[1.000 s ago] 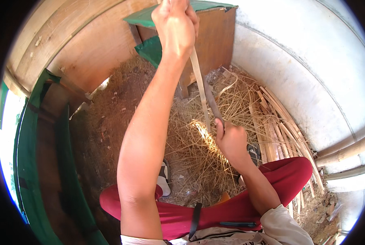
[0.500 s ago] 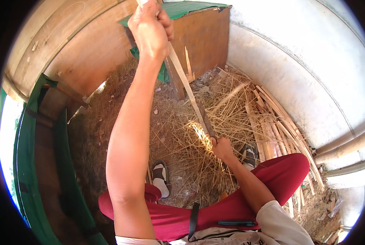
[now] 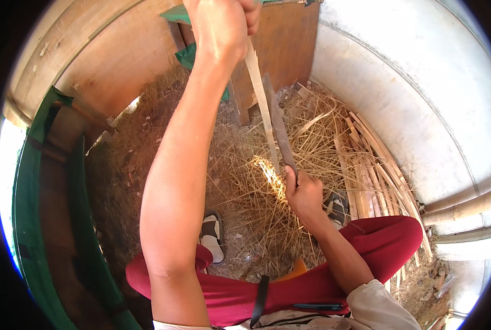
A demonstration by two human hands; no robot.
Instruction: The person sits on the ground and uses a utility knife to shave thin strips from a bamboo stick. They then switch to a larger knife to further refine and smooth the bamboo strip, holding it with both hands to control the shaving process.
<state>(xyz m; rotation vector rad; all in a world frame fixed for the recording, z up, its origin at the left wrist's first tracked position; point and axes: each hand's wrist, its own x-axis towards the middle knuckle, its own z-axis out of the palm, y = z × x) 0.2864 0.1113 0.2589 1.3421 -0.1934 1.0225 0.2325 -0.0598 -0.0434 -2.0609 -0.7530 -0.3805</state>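
Observation:
My left hand, raised at the top edge, is closed around the upper part of a pale, flat wooden or bamboo strip. The strip slants down from it, its lower end close to my right hand. My right hand grips a long dark-bladed knife, thumb along its near end. The blade points up and away, just right of the strip, with a narrow gap between them along much of its length. Thin shavings cover the ground beneath both.
A pile of long split strips lies at the right along the pale curved wall. A brown wooden box with a green cover stands ahead. Green-edged framing rises at the left. My sandalled feet and red-trousered legs flank the shavings.
My left hand has moved up and to the right, bringing the strip steeper. My right hand has turned and risen slightly; the knife, earlier lying against the strip, now reaches farther up beside it.

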